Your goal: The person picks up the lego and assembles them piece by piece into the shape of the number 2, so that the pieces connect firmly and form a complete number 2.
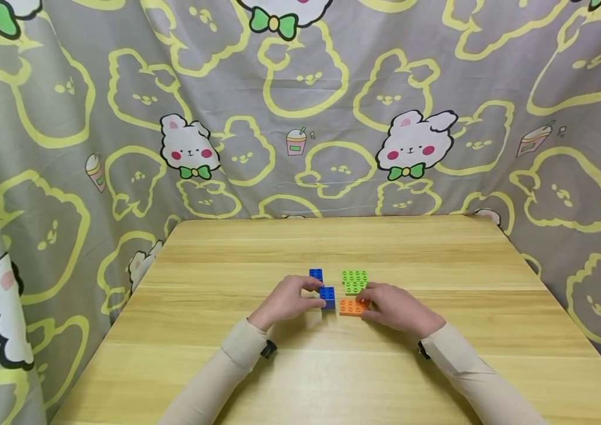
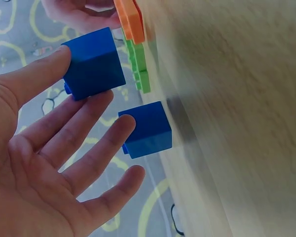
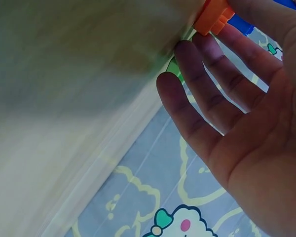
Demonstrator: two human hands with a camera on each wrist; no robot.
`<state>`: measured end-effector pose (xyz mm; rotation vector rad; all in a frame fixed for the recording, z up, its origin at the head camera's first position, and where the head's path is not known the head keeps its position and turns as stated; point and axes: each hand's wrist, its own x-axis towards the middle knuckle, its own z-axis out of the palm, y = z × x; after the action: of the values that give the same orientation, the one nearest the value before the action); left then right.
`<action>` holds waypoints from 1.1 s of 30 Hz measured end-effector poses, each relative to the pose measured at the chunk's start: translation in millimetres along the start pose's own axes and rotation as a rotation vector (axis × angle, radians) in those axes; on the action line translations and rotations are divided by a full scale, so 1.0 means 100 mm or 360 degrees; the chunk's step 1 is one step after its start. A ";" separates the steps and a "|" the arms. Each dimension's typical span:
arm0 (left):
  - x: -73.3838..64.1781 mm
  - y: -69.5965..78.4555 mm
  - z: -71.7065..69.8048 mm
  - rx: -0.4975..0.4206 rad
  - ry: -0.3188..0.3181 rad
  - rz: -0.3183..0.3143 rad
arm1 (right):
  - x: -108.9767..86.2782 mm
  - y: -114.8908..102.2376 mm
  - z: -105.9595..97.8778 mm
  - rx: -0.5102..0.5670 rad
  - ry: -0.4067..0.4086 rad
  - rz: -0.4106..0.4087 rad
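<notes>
My left hand (image 1: 291, 302) pinches a blue toy building brick (image 1: 327, 297) between thumb and fingertips, its studs upward in the head view. Just behind it stands a second blue brick (image 1: 316, 275); the left wrist view has this other blue brick (image 2: 147, 129) close to a fingertip. My right hand (image 1: 397, 307) holds the right end of an orange brick (image 1: 350, 307) between thumb and fingers. Beyond the orange brick lie two light green bricks, the rear green brick (image 1: 355, 275) and the front green brick (image 1: 355, 288), which the right fingers partly cover.
A wooden table (image 1: 300, 378) lies under both hands. Behind it and along its sides hangs a grey curtain (image 1: 332, 88) with yellow outlines and white rabbit faces. Dark wrist straps show at the left cuff (image 1: 268, 349) and right cuff (image 1: 424, 350).
</notes>
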<state>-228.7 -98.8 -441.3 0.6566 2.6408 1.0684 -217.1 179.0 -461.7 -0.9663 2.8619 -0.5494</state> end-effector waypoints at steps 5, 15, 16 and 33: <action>0.00 0.02 0.01 -0.0001 0.0006 0.0004 | 0.00 -0.02 0.02 0.0008 -0.0014 -0.0002; 0.01 0.00 0.05 -0.0016 0.0002 0.0018 | 0.01 0.00 0.04 0.0012 0.0006 -0.0108; 0.02 0.00 0.05 -0.0013 -0.0001 0.0021 | 0.02 0.00 0.04 0.0012 0.0006 -0.0116; 0.03 0.02 0.13 0.0027 -0.0030 0.0049 | 0.03 0.01 0.04 0.0044 0.0001 -0.0159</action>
<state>-226.2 -88.1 -449.5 0.7093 2.6350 1.0441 -219.1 176.2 -465.8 -1.1099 2.8107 -0.5954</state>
